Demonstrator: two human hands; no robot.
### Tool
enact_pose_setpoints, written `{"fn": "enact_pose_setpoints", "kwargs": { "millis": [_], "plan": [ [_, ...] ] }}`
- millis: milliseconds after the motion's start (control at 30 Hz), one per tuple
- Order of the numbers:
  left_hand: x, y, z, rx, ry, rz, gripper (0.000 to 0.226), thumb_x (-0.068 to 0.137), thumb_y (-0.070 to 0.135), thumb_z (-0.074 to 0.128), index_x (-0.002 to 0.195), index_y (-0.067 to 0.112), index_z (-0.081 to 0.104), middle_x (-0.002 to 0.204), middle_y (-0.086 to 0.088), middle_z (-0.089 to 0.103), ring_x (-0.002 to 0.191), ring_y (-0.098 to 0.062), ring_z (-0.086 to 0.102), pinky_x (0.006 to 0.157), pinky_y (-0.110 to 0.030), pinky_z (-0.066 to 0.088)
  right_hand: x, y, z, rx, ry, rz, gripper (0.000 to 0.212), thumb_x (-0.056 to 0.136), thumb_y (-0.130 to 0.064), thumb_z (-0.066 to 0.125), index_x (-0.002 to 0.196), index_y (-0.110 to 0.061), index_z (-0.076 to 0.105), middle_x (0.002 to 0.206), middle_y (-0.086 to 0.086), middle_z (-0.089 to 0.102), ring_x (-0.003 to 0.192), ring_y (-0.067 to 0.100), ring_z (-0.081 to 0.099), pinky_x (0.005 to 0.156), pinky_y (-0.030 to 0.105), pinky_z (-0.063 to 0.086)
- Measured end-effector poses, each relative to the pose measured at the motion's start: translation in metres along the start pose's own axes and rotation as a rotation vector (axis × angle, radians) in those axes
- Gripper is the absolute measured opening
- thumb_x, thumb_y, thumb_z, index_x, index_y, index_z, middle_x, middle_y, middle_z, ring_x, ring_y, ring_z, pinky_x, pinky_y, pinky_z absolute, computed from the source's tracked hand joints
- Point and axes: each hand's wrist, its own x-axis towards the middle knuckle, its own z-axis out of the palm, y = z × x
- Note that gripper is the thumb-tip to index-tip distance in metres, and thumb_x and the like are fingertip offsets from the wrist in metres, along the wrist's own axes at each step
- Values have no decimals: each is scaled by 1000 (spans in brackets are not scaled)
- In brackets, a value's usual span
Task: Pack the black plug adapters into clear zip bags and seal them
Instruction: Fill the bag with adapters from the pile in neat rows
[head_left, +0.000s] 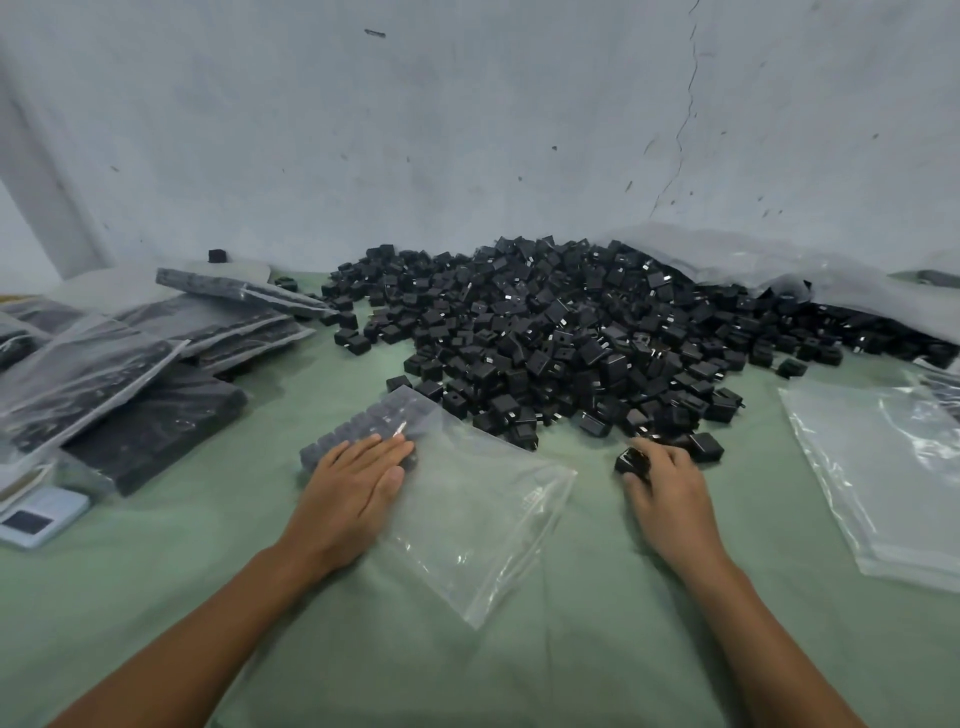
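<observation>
Plug adapters (571, 338): small matte black cubes, heaped loose. Left hand (358, 486) lies flat, fingers straight, on glossy clear zip bag (483, 519). Right hand (662, 483) pinches one adapter (632, 461).

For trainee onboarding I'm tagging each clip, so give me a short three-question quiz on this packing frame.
1. True or false: the left hand lies flat on the clear plastic zip bag, which holds a row of black cube-shaped plug adapters.
2. What does the right hand grip? A) a loose black plug adapter B) the zip bag C) nothing
3. Fill in: the stack of filled bags lies to the person's ____, and the empty clear bags lie on the opposite side.
Key: 1 true; 2 A; 3 left.
</observation>
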Motion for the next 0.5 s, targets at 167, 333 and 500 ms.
{"fn": "enact_pose_setpoints", "kwargs": {
  "millis": [167,333,500],
  "plan": [
    [-2,5,-3,13,-7,1,63,99,53,15,149,32,46,155,15,41,147,-7,28,117,-20,3,-4,-3,-8,165,10,85,46,101,-28,54,144,-16,48,130,13,45,113,29,52,94,35,39],
    [-3,6,-5,9,-20,-1,54,103,45,22,150,32,45,156,15,40,148,-6,25,119,-24,4,-49,-28,-26,425,-88,45,33,100,-30,55,132,-30,58,121,-3,59,103,16,63,96,35,48],
    [-1,3,-4,13,-9,3,55,102,46,22,149,33,46,156,16,40,148,-5,26,117,-20,2,-101,-63,-33,455,-419,-236,40,84,-19,79,117,-38,69,105,-20,70,86,0,67,82,19,52]
  ]
}}
